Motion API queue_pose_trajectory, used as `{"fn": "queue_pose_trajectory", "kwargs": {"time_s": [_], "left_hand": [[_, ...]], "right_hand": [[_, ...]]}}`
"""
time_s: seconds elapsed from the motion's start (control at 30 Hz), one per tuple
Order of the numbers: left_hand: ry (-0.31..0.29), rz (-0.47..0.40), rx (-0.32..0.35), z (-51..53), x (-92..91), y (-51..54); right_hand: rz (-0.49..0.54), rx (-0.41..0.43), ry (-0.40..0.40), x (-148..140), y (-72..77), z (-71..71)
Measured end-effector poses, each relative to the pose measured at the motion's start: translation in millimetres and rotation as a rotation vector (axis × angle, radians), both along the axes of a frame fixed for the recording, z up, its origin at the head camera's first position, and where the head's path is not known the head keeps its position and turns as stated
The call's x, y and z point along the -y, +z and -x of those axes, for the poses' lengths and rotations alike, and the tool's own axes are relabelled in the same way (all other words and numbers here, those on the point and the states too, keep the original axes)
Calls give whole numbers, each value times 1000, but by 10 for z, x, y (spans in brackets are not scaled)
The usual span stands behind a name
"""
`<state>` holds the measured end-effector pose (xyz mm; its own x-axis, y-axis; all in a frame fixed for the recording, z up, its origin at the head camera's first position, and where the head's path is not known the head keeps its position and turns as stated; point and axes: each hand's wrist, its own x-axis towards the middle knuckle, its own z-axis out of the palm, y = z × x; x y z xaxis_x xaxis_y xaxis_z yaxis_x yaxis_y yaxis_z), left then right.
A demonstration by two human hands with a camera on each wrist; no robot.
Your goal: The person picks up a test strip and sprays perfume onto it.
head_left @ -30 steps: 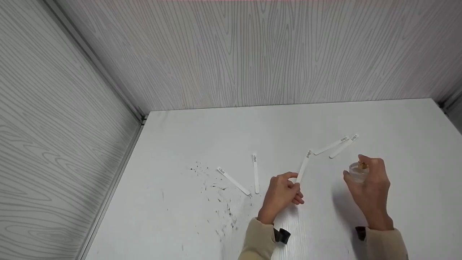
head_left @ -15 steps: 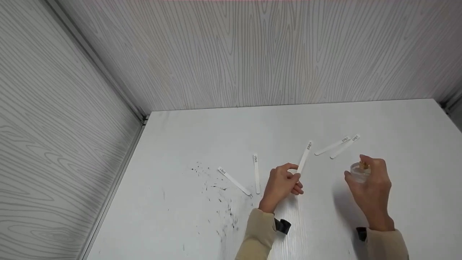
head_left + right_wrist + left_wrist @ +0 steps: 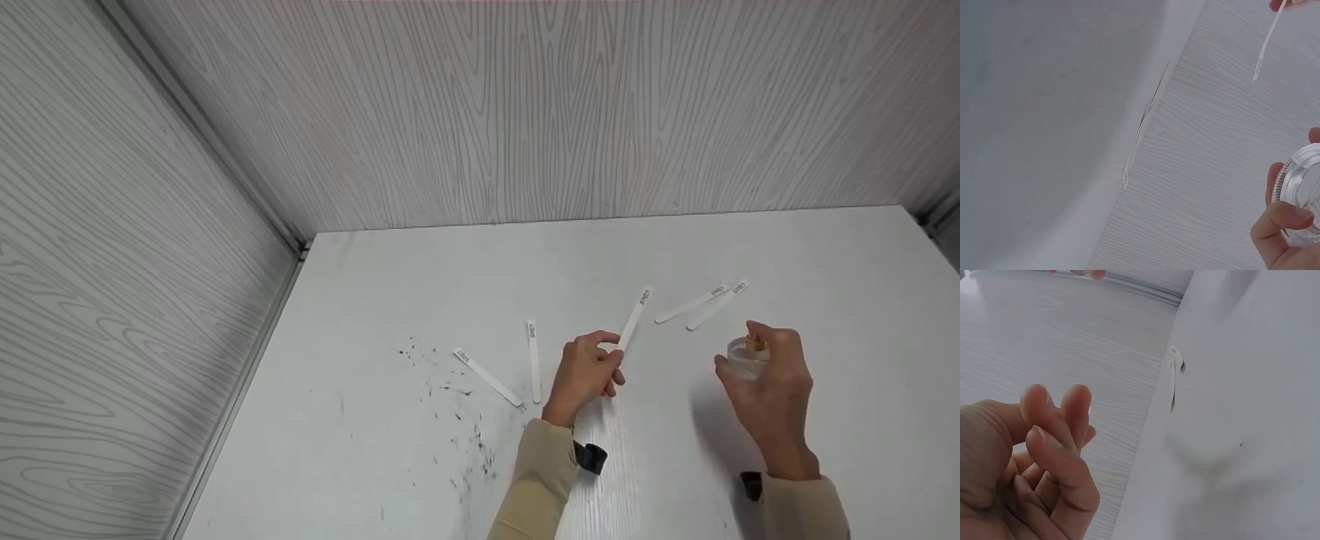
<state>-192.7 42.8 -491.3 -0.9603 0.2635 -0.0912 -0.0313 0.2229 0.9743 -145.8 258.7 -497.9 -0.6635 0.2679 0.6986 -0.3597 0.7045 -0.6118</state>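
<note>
My left hand (image 3: 585,371) pinches the lower end of a white paper test strip (image 3: 634,321), whose printed end points away and up. In the right wrist view the same strip (image 3: 1267,45) hangs at the top right; in the left wrist view the fingers (image 3: 1057,419) hide it. To the right, my right hand (image 3: 776,390) grips a clear round perfume bottle (image 3: 742,365) above the table. Its index finger lies on the gold top (image 3: 755,343). In the right wrist view the ribbed clear bottle (image 3: 1296,185) is partly cut off by the frame.
Two more strips lie on the white table (image 3: 420,277), one slanting (image 3: 487,377) and one nearly straight (image 3: 535,364). Beyond the hands, a left strip (image 3: 688,305) and a right strip (image 3: 716,307) lie close together. Dark specks (image 3: 476,435) mark the table. Wood-grain panels (image 3: 480,112) stand behind.
My left hand has moved a little away from me, toward the back of the table, carrying the test strip. The right hand and the perfume bottle stay nearly in place.
</note>
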Motion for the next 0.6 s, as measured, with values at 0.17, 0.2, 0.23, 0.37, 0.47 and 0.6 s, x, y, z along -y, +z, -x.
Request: {"fn": "queue_pose_trajectory", "kwargs": {"time_s": [0.17, 0.2, 0.23, 0.37, 0.47, 0.6], "left_hand": [[20, 19, 7, 56, -14, -6], [23, 28, 7, 69, -21, -6], [27, 36, 9, 83, -29, -6], [41, 69, 21, 133, -62, -12], [46, 57, 29, 164, -82, -25], [46, 18, 42, 200, -101, -43]], "right_hand": [[6, 12, 2, 8, 1, -6], [6, 13, 3, 8, 2, -7], [7, 15, 4, 8, 0, -7], [11, 18, 5, 7, -7, -6], [9, 13, 4, 6, -10, -2], [0, -2, 15, 4, -18, 0]]}}
